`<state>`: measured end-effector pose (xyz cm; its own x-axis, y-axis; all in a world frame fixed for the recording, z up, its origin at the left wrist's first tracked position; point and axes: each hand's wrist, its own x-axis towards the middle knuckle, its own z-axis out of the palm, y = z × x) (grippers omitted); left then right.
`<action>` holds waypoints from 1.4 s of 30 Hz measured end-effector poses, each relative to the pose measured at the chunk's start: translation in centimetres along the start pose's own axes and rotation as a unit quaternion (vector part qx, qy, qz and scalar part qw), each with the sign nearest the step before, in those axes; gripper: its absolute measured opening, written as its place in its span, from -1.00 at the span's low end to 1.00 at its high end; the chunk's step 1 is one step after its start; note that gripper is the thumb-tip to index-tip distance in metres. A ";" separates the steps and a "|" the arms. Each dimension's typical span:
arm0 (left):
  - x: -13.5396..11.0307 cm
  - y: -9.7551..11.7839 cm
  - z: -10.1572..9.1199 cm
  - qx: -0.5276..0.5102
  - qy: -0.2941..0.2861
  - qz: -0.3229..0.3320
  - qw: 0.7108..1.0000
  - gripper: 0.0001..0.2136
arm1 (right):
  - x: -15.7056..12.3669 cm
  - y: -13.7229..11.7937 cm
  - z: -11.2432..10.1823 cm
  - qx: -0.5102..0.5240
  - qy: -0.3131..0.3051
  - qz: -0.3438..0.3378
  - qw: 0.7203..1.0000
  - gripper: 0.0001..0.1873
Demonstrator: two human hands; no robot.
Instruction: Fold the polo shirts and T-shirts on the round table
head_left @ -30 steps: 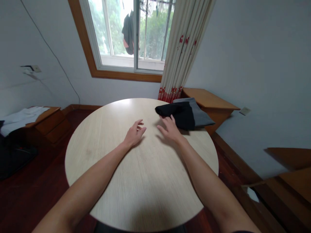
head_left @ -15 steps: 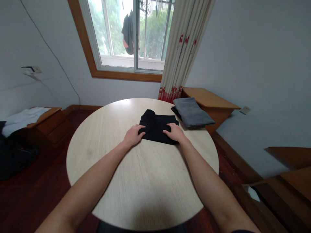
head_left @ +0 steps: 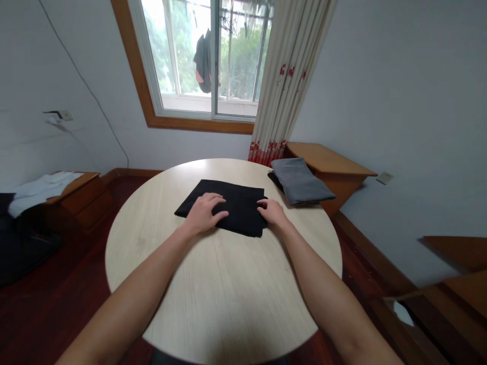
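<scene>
My L hand (head_left: 201,213) spread on cloth (head_left: 243,212), R hand (head_left: 274,211) at right edge, grip unclear — prob. smoothing; next needs light pressure.

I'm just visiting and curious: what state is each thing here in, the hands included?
Black fabric piece: laid mostly flat on the pale round table
Grey fabric piece: folded, at the table's far right
Left hand: resting on the black fabric, thumb apart
Right hand: at its right edge, fingers curled
Cream red-flowered curtain: gathered aside
Dark garment: hanging
</scene>
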<state>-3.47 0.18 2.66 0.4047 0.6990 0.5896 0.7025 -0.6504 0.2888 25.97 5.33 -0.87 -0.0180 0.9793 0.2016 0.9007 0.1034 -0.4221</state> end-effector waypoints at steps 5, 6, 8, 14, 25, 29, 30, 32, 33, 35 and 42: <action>-0.8 2.4 3.3 0.011 -0.179 -0.005 0.984 -0.38 | -0.2 -1.0 0.3 0.104 -0.009 -0.048 0.993 -0.69; -0.8 2.5 3.8 0.015 -0.188 -0.011 0.982 -0.45 | -0.3 -1.3 0.4 0.119 -0.001 -0.070 0.990 -0.69; -0.7 2.3 4.3 0.021 -0.192 -0.017 0.981 -0.62 | -0.4 -1.8 0.4 0.145 0.021 -0.115 0.983 -0.70; -0.4 1.5 3.9 -0.044 -0.167 -0.026 0.985 -0.75 | -0.6 -2.3 0.1 0.208 0.078 -0.182 0.958 -0.55; 0.8 0.1 1.4 -0.518 0.072 -0.254 0.814 -0.75 | -0.7 -2.0 -0.5 0.214 0.146 -0.178 0.949 -0.24; 1.6 -0.5 0.4 -0.635 0.196 -0.299 0.685 -0.81 | -0.6 -1.5 0.2 0.139 0.069 -0.148 0.977 -0.16; 1.7 -1.0 0.2 -0.635 0.242 -0.307 0.666 -0.85 | -0.6 -1.3 0.4 0.109 0.048 -0.133 0.984 -0.15; 1.9 -2.6 -0.4 -0.606 0.339 -0.325 0.642 -0.91 | -0.5 -1.0 0.6 0.057 0.017 -0.096 0.994 -0.15; 1.9 -3.7 -0.7 -0.577 0.385 -0.332 0.639 -0.91 | -0.5 -0.8 0.6 0.040 0.008 -0.078 0.996 -0.15; 1.6 -6.1 -1.5 -0.487 0.460 -0.343 0.659 -0.85 | -0.5 -0.7 0.7 0.020 0.006 -0.049 0.999 -0.16; -0.1 -10.2 -4.9 -0.188 0.541 -0.254 0.779 -0.58 | -0.6 -0.5 1.0 0.002 0.013 -0.044 0.999 -0.40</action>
<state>-13.61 5.26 3.34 -0.7438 0.3675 0.5583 0.3065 -0.5548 0.7735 25.08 4.87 -1.66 -0.0859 0.9615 0.2611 0.8940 0.1901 -0.4057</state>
